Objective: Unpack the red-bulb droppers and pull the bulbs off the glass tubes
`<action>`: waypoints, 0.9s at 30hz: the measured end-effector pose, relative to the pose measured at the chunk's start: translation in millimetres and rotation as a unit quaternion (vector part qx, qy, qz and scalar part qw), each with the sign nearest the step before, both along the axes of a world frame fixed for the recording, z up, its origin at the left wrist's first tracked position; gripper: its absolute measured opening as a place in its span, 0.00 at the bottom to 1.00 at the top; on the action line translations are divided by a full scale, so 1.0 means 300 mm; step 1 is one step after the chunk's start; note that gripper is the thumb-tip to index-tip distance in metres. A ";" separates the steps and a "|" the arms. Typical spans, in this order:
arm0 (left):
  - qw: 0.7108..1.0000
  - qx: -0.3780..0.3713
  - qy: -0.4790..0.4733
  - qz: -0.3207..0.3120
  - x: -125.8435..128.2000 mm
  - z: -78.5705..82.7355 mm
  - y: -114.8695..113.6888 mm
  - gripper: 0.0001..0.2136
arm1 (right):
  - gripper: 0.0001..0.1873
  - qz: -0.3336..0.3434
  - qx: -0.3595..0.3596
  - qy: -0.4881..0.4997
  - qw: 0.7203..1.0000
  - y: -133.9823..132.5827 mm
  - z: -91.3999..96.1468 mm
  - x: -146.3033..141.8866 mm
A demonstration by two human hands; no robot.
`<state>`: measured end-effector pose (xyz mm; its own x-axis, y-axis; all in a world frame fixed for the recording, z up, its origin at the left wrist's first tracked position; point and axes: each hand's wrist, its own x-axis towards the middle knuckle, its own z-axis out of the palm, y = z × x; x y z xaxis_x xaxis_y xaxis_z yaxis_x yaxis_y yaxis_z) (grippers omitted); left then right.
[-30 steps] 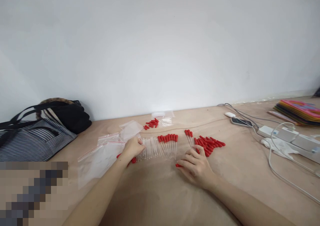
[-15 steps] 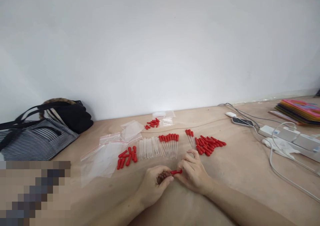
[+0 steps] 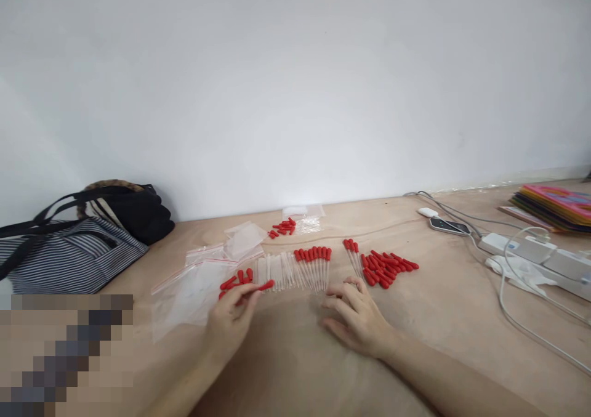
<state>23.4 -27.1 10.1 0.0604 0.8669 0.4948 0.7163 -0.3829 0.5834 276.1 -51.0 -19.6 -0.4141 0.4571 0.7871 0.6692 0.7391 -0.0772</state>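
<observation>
My left hand [image 3: 229, 318] pinches a red rubber dropper bulb [image 3: 266, 286] between thumb and fingers, just in front of a small pile of red bulbs [image 3: 236, 279]. To its right lies a row of clear glass pipettes [image 3: 276, 273], then pipettes with red bulbs fitted [image 3: 314, 258]. My right hand [image 3: 355, 315] rests on the table with fingers apart and holds nothing. It lies in front of three more capped pipettes [image 3: 351, 249] and a heap of loose red bulbs [image 3: 388, 266].
Clear zip bags [image 3: 194, 287] lie left of the pipettes; more bulbs [image 3: 282, 226] and bags sit farther back. A striped bag [image 3: 69, 254] stands at the left. A phone [image 3: 447, 225], power strip [image 3: 530, 247], cables and coloured folders [image 3: 551, 204] occupy the right.
My left hand took the red bulb from my right hand near the table's middle and carried it left toward the bulb pile. My right hand opened and settled flat.
</observation>
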 end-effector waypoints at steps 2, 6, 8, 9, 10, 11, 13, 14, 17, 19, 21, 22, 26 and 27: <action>0.999 0.036 0.029 0.020 -0.103 0.000 0.022 0.08 | 0.07 -0.005 0.003 0.000 1.000 0.004 -0.003 0.005; 0.992 0.068 0.106 -0.023 -0.231 -0.016 0.023 0.07 | 0.08 -0.001 0.010 0.003 1.000 0.005 -0.005 0.005; 0.986 0.070 0.147 -0.044 -0.246 -0.024 0.015 0.06 | 0.09 0.001 0.008 0.001 1.000 0.005 -0.007 0.007; 0.982 0.074 0.166 -0.047 -0.245 -0.026 0.014 0.06 | 0.09 0.001 0.006 0.000 1.000 0.005 -0.007 0.008; 0.979 0.083 0.183 -0.046 -0.240 -0.028 0.014 0.07 | 0.09 0.000 0.005 -0.001 1.000 0.006 -0.008 0.010; 0.974 0.094 0.199 -0.045 -0.234 -0.029 0.017 0.07 | 0.09 -0.002 0.005 -0.001 1.000 0.006 -0.009 0.012; 0.965 0.126 0.224 -0.041 -0.223 -0.032 0.028 0.08 | 0.09 -0.005 0.006 -0.001 1.000 0.007 -0.010 0.015; 0.961 0.144 0.235 -0.038 -0.219 -0.034 0.035 0.09 | 0.09 -0.007 0.005 -0.002 1.000 0.007 -0.010 0.017; 0.949 0.185 0.252 -0.035 -0.217 -0.041 0.053 0.09 | 0.08 -0.027 -0.006 -0.003 1.000 0.004 -0.005 0.020; 0.945 0.201 0.253 -0.042 -0.221 -0.044 0.059 0.08 | 0.08 -0.056 -0.022 0.003 0.998 0.004 -0.001 0.027; 0.942 0.217 0.252 -0.048 -0.228 -0.043 0.059 0.06 | 0.07 -0.107 -0.051 0.017 0.993 0.012 0.004 0.045; 0.939 0.232 0.250 -0.046 -0.230 -0.041 0.057 0.06 | 0.07 -0.143 -0.070 0.024 0.987 0.020 0.006 0.060; 0.918 0.312 0.240 -0.055 -0.209 -0.037 0.029 0.06 | 0.07 -0.318 -0.163 0.031 0.934 0.087 0.025 0.141; 0.914 0.323 0.235 -0.074 -0.191 -0.038 0.019 0.06 | 0.08 -0.349 -0.191 0.025 0.917 0.109 0.034 0.158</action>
